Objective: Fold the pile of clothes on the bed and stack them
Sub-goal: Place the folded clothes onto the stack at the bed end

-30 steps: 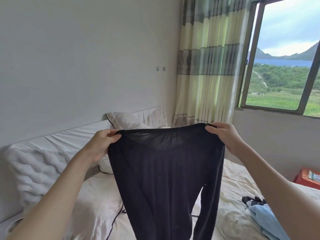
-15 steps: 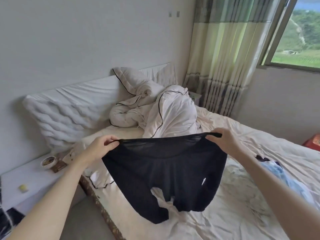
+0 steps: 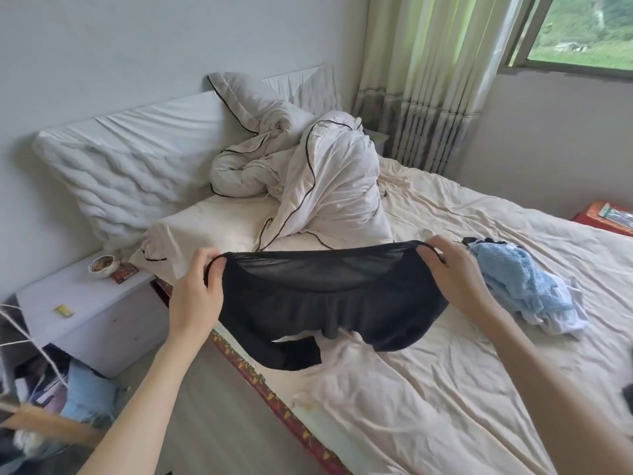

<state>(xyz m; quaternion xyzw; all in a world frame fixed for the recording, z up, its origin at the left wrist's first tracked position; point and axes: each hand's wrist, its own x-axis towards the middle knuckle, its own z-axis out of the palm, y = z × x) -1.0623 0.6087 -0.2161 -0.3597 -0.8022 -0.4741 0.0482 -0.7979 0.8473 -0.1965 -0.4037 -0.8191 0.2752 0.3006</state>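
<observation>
**Black garment going down on the bed**

Left hand (image 3: 195,296) and right hand (image 3: 457,279) each pinch a waistband corner of the black garment (image 3: 329,303). Its lower part is bunched on the bed (image 3: 428,389), near the bed's left edge. Risk: legs crumple underneath, spoiling the fold. Waistband runs left-right. Beyond, right of garment: unfolded clothes pile (image 3: 524,289).

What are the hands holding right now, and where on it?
Both hold the black garment by its top edge: the left hand pinches the left corner, the right hand the right corner. Its lower part lies on the bed.
</observation>
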